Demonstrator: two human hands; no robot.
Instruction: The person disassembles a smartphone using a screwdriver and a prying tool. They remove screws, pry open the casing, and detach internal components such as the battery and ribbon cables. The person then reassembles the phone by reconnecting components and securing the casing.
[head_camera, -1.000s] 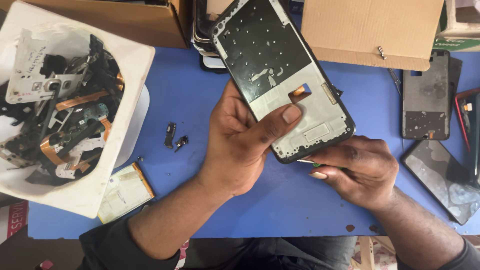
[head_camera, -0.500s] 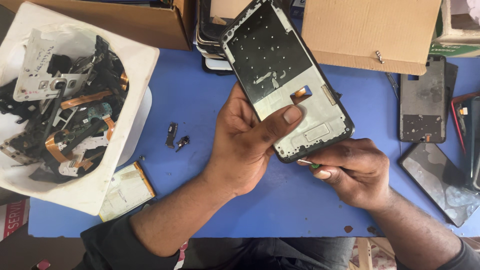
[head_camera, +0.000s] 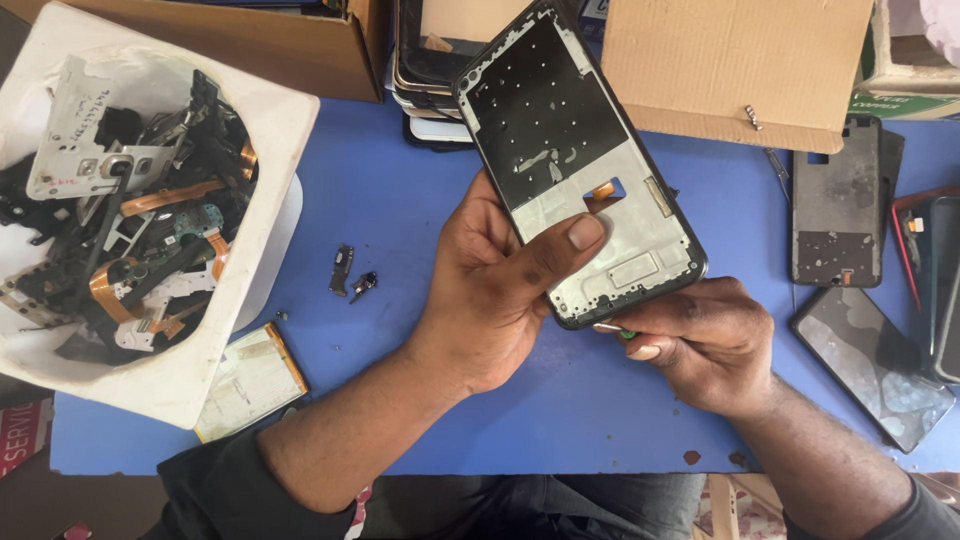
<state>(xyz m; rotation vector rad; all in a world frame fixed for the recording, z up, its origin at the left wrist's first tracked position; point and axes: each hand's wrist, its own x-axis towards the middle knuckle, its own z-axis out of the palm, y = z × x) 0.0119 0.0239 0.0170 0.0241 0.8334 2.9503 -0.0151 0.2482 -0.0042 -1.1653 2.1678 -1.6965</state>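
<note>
Since the earlier frames, little has shifted: the phone frame sits marginally lower and more central in view, and both of my hands hold their former places. My left hand, at centre frame, grips the phone frame from its left edge, with the thumb pressed flat across the pale lower section of the inner face and the remaining fingers wrapped behind it. The phone frame is raised above the blue desk, tilted, its top end pointing to the upper centre of the picture and its bottom end at lower right. My right hand sits just below that bottom end, fingers closed around a small tool of which only a green part shows; its tip meets the lower edge of the phone frame. At the left of the picture, a white tub holds loose phone parts and orange flex cables. Two small dark components lie on the desk between the tub and my left hand. A flat battery lies at lower left. Cardboard boxes stand along the top edge, with a stack of phone frames between them. Back covers lie at the right.
</note>
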